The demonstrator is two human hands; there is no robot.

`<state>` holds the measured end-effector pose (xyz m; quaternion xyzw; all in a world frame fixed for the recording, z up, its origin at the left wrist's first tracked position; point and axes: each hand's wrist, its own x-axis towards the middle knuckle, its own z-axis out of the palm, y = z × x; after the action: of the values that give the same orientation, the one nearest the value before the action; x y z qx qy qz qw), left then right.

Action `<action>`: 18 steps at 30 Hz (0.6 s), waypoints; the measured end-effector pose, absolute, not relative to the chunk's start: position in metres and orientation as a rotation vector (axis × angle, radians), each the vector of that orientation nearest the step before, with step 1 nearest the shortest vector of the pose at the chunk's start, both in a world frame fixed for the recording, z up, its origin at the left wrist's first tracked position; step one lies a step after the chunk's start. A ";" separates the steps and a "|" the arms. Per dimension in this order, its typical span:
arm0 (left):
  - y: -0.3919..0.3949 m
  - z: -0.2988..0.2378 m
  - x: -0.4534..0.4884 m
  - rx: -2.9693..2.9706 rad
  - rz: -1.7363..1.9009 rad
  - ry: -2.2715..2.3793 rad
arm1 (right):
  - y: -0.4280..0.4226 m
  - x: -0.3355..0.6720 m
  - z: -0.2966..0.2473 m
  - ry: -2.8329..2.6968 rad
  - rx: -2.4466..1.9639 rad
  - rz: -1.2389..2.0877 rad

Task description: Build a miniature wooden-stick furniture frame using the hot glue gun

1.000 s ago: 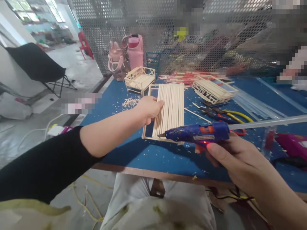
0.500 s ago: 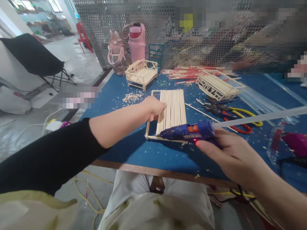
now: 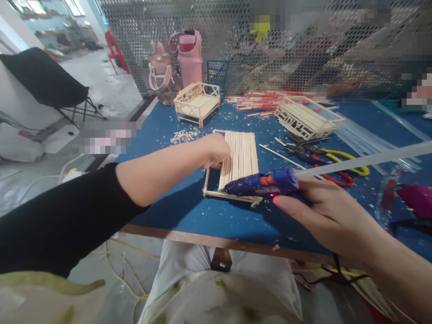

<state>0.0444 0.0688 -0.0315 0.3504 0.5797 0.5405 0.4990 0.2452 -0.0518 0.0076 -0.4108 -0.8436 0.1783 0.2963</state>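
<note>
While the right hand is wrapped around the blue glue gun, the left hand curls against the left side of the stick panel; its fingertips are mostly hidden, so I cannot tell whether it pinches. The panel lies on a stick frame mid-bench, the nozzle at its near-left corner, contact unclear. Good work here probably means a thin bead where stick ends meet the near rail, light steady pressure, and skin away from the hot tip. Between frame and the bench's near edge is a shaving-strewn strip with room to move; rightward, the pliers and a loose stick sit near the gun, leaving less.
</note>
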 end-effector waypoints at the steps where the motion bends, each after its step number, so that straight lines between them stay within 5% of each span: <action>1: 0.067 -0.028 0.043 0.848 1.273 1.419 | -0.052 0.246 0.007 -2.239 -1.095 0.474; 18: 0.029 0.010 0.049 0.905 0.855 1.576 | -0.056 0.258 0.001 -2.224 -1.118 0.510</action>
<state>0.0488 0.0286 0.0099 0.3803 0.6622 0.3590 0.5366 0.2580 -0.0557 0.0009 -0.4203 -0.8361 0.1919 0.2958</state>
